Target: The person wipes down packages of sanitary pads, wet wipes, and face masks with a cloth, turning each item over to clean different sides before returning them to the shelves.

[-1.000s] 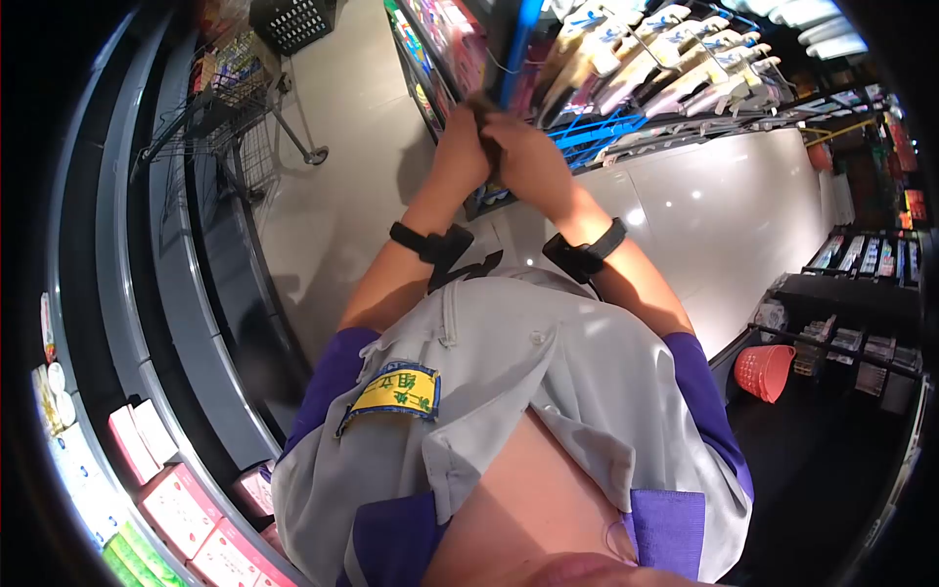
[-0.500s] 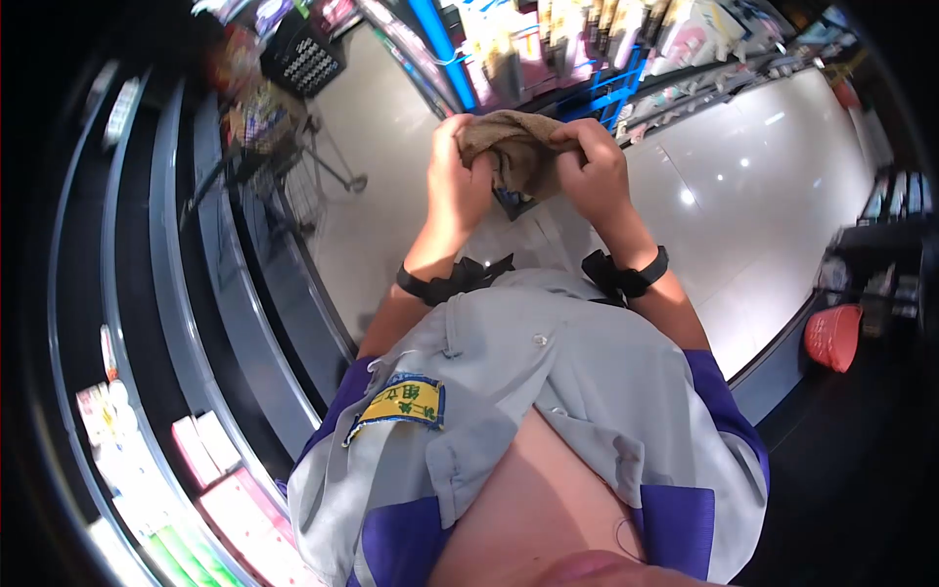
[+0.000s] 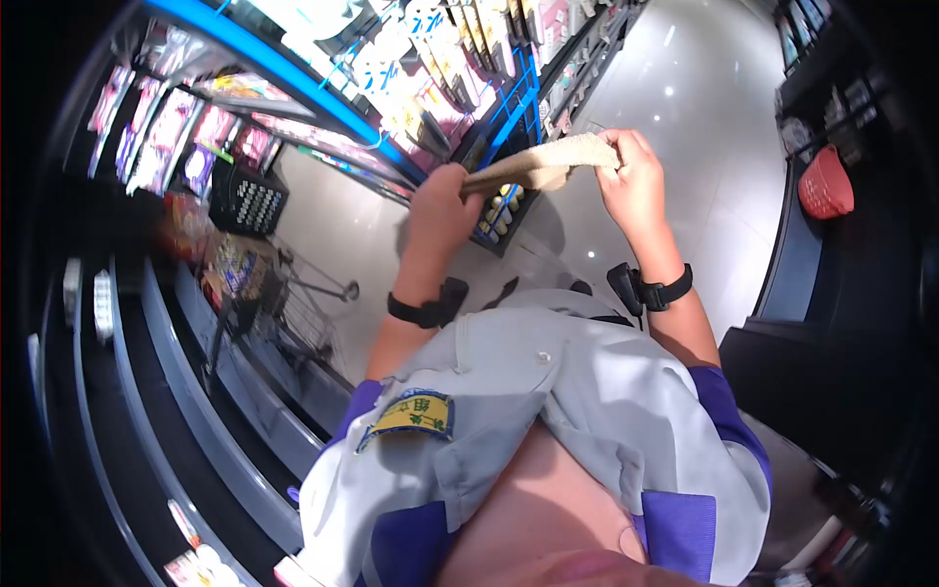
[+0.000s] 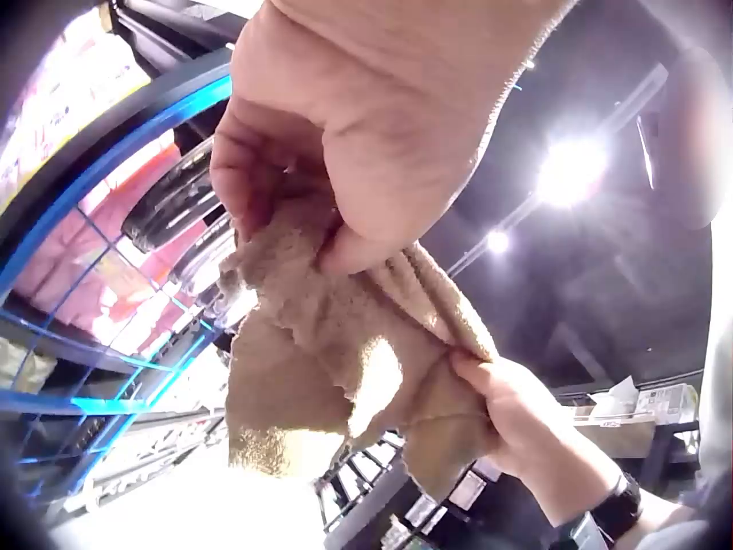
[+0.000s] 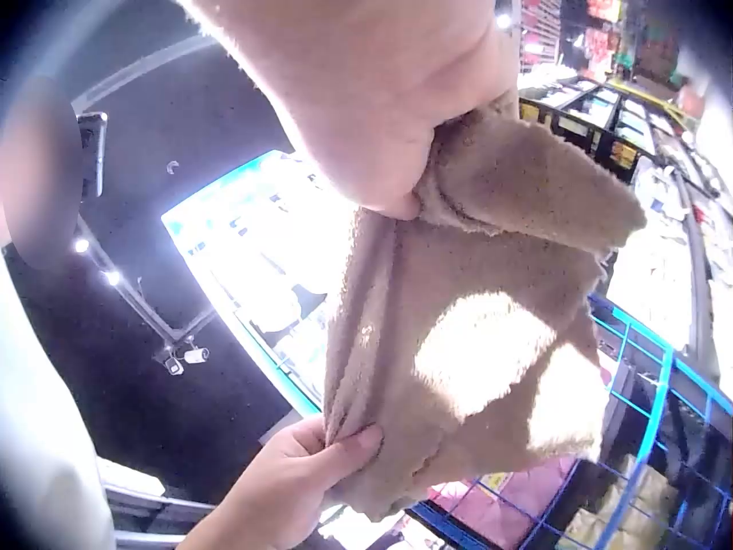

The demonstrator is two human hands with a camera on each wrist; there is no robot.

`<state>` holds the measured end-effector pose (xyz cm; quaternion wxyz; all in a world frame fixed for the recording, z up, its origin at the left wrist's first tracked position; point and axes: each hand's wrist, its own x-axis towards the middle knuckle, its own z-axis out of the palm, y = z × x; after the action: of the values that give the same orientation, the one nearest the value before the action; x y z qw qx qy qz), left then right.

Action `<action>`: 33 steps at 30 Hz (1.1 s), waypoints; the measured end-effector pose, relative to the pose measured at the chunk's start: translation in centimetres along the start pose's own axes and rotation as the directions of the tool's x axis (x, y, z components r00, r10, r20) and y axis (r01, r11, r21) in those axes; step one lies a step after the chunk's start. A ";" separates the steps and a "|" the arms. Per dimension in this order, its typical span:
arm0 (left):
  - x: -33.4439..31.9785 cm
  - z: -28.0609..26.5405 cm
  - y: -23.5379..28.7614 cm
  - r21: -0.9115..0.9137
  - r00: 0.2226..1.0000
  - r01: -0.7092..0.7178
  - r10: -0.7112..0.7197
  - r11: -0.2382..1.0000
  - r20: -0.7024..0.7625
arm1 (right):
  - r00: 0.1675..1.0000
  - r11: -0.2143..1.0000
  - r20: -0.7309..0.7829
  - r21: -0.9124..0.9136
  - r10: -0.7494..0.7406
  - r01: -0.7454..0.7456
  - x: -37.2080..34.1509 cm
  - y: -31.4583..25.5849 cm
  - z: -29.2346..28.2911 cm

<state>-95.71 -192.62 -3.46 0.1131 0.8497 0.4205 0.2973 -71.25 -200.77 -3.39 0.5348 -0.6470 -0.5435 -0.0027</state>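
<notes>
A tan, fuzzy cloth [image 3: 550, 162] is stretched between my two hands in front of the chest. My left hand [image 3: 442, 213] pinches one end of it, thumb against curled fingers. At the other end, my right hand [image 3: 636, 182] grips a bunched corner. Seen from the left wrist, the cloth [image 4: 292, 367] hangs in folds with ragged edges below the fingers. In the right wrist view a flap of the cloth [image 5: 493, 287] folds over beside the right hand [image 5: 378, 103], and bright light patches its surface.
A display rack with a blue frame [image 3: 323, 98] and hanging packs stands just beyond the hands. A shopping cart [image 3: 293, 303] and a black basket [image 3: 245, 201] are on the left, near dark shelves [image 3: 147, 391]. A red basket [image 3: 827, 184] sits at the right.
The hands come apart from close together, drawing the bunched cloth out into a taut strip. The body has turned, so the rack, cart and basket shift in view.
</notes>
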 end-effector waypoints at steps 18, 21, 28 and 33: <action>4.3 3.2 6.4 -0.514 0.993 0.026 -0.083 0.858 -0.088 | 0.888 0.895 0.421 0.446 -0.186 -0.023 0.9 -1.2 2.0; 5.9 4.7 9.4 -0.683 0.983 0.128 -0.181 0.719 -0.007 | 0.911 0.823 0.329 0.567 -0.247 0.018 2.9 2.7 1.8; 10.8 11.1 12.1 -0.574 0.993 -0.039 -0.033 0.818 -0.115 | 0.921 0.838 0.347 0.543 -0.179 -0.042 8.5 8.2 -2.3; 12.4 14.1 13.4 -0.570 0.985 -0.050 -0.053 0.820 -0.163 | 0.914 0.792 0.328 0.611 -0.238 -0.014 11.8 11.6 -1.4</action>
<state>-72.79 -190.47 -3.69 0.3262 0.7476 0.3207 0.4814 -57.42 -191.62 -3.89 0.5923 -0.3968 -0.6489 0.2658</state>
